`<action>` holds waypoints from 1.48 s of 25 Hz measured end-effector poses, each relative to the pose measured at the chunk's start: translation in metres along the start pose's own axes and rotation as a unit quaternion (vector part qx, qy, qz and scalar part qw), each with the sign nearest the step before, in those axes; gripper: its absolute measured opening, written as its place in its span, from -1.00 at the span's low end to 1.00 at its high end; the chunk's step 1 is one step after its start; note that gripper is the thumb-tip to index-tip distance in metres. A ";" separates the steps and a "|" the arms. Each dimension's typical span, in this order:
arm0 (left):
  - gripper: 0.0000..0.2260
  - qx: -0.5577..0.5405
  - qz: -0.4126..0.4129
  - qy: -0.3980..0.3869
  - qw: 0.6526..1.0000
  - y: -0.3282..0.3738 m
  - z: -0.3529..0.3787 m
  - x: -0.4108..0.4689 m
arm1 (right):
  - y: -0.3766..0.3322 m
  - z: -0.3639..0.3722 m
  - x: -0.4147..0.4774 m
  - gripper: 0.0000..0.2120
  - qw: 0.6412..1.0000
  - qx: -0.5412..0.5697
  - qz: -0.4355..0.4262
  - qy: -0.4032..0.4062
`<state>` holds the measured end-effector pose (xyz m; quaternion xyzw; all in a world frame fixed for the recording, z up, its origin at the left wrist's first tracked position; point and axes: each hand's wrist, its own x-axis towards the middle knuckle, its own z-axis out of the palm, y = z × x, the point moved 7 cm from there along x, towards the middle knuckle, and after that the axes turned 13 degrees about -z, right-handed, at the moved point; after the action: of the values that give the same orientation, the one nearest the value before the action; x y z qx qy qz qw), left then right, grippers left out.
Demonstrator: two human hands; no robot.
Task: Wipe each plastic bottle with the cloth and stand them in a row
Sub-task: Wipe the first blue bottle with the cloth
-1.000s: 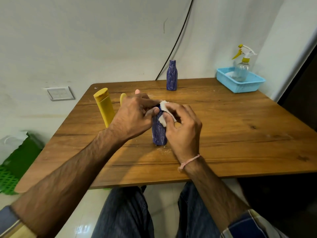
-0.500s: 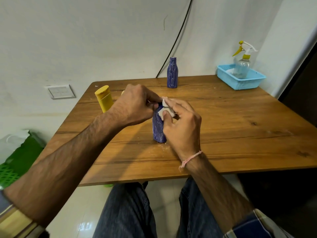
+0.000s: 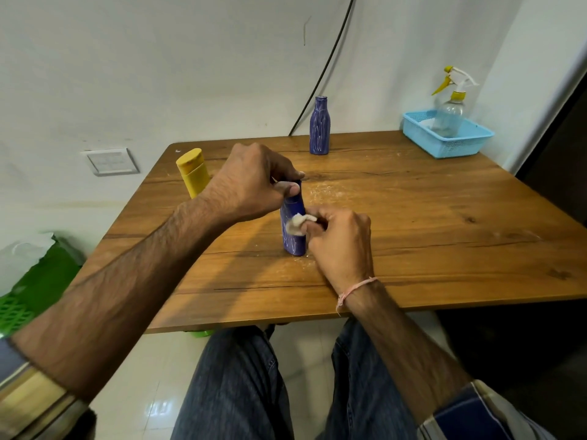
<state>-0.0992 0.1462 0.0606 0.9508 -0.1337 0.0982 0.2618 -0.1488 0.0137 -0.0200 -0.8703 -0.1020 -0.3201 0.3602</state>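
A blue plastic bottle stands upright near the middle of the wooden table. My left hand grips its neck from above. My right hand pinches a small white cloth against the bottle's side, about halfway down. A second blue bottle stands alone at the table's far edge. A yellow bottle stands at the left, partly hidden behind my left forearm.
A light blue basket at the far right corner holds a clear spray bottle with a yellow trigger. A black cable runs down the wall. A green crate sits on the floor at the left.
My right hand and the cloth have slid down from the bottle's shoulder to its middle. My left hand stays on the neck. The view has tilted downward a little.
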 end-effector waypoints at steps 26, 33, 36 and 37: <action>-0.73 -0.079 0.070 -0.044 0.993 -0.014 0.013 -0.004 | -0.001 -0.008 0.022 -0.86 0.995 0.076 -0.027 0.060; -0.84 -0.284 0.024 -0.116 0.951 -0.030 0.021 -0.005 | 0.017 0.001 0.025 -0.89 0.992 0.097 0.018 0.076; -0.81 -0.281 0.017 -0.108 0.954 -0.031 0.022 -0.005 | 0.013 -0.002 0.024 -0.90 0.992 0.097 -0.012 0.082; -0.81 -0.271 0.016 -0.092 0.958 -0.033 0.020 -0.004 | 0.005 -0.003 0.023 -0.88 0.991 0.096 -0.042 0.080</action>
<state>-0.0908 0.1643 0.0274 0.8467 -0.1940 -0.0254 0.4949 -0.1303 0.0073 -0.0069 -0.7983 -0.1396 -0.3917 0.4355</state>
